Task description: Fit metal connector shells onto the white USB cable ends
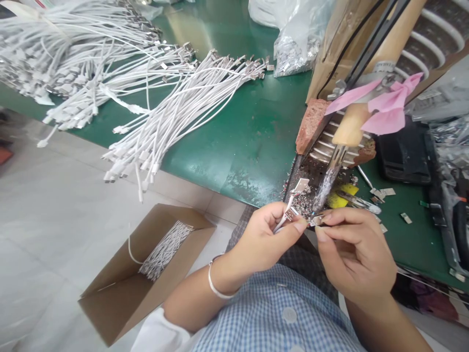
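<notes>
My left hand (269, 234) is closed on short white USB cables (280, 224). A bare metal USB plug (302, 186) sticks up above its fingers, and a second plug (291, 213) lies by the thumb. Between thumb and forefinger, my right hand (353, 249) pinches a small metal connector piece (315, 220). The two hands nearly meet at the table's front edge. Just above that piece is the tip of a wooden-handled soldering iron (331, 171), fixed slanting downward with a pink ribbon (394, 105) tied round it. Whether piece and tip touch, I cannot tell.
Bundles of white cables (190, 107) lie across the green table (264, 132). An open cardboard box (110, 313) with cables inside stands on the floor at left. Around the iron are a brick (310, 124), solder crumbs, a yellow sponge (339, 197) and tweezers (361, 202). Bagged connectors (296, 49) sit behind.
</notes>
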`<act>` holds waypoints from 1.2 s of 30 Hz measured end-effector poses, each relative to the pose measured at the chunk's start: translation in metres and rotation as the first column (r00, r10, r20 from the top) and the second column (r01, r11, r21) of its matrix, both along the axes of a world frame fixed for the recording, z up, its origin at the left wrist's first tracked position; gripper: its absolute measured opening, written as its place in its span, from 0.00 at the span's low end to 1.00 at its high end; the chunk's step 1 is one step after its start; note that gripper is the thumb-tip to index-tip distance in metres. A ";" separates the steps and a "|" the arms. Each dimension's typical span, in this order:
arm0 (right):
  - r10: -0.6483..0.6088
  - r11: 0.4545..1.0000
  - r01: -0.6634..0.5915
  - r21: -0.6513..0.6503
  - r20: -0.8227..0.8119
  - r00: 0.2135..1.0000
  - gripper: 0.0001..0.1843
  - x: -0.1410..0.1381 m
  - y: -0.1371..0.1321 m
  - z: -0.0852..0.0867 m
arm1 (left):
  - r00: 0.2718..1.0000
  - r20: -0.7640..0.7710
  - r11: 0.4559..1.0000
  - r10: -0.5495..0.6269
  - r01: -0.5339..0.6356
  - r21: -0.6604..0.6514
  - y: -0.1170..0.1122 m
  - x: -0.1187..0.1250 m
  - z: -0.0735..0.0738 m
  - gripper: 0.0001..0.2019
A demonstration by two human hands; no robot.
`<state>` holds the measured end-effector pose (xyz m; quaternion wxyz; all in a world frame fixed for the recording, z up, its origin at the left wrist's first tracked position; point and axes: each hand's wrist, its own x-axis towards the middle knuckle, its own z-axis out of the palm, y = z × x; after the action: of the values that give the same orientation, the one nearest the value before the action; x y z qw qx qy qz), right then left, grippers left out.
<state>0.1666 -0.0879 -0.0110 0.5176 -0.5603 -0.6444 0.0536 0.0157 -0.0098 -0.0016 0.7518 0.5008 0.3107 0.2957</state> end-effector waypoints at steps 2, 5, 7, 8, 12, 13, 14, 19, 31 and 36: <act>-0.003 1.000 0.003 0.002 0.001 1.000 0.10 0.000 0.000 0.001 | 1.000 -0.018 1.000 0.005 -0.005 0.001 0.000 0.000 0.001 0.14; -0.012 1.000 0.012 0.009 -0.007 1.000 0.11 0.000 0.000 0.002 | 1.000 -0.026 1.000 0.003 -0.003 0.001 0.000 0.000 0.002 0.16; -0.007 1.000 0.007 0.008 -0.012 1.000 0.10 0.000 0.000 0.002 | 1.000 -0.026 1.000 -0.003 0.003 -0.006 -0.001 0.000 0.002 0.16; -0.002 1.000 0.002 0.006 -0.013 1.000 0.10 0.000 0.001 0.001 | 1.000 -0.024 1.000 -0.006 0.006 -0.008 -0.001 0.000 0.002 0.15; 0.002 1.000 -0.002 0.006 -0.014 1.000 0.10 0.000 0.001 0.000 | 1.000 -0.002 1.000 -0.011 0.011 -0.001 -0.001 0.000 0.002 0.14; 0.003 1.000 -0.003 0.007 -0.014 1.000 0.10 0.000 0.000 0.000 | 1.000 0.003 1.000 -0.010 0.010 0.001 -0.001 0.000 0.003 0.14; 0.002 1.000 -0.002 0.007 -0.016 1.000 0.10 0.000 0.000 0.000 | 1.000 0.005 1.000 -0.008 0.008 0.001 -0.001 0.000 0.003 0.14; -0.002 1.000 0.002 0.003 -0.001 1.000 0.10 0.000 -0.001 0.003 | 1.000 -0.013 1.000 -0.008 0.008 -0.009 0.000 0.000 0.004 0.14; 0.046 0.997 -0.047 -0.058 -0.020 0.999 0.11 -0.002 -0.006 -0.001 | 0.997 -0.081 0.999 -0.008 0.005 -0.046 -0.006 -0.008 -0.001 0.11; 0.060 0.995 -0.067 -0.076 -0.102 0.993 0.12 -0.003 -0.013 0.000 | 0.995 -0.096 0.999 -0.023 0.021 -0.030 -0.009 -0.010 -0.001 0.08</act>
<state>0.1640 -0.1012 -0.0109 0.5247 -0.5561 -0.6326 0.1234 0.0052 -0.0184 -0.0026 0.7462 0.5072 0.3453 0.2584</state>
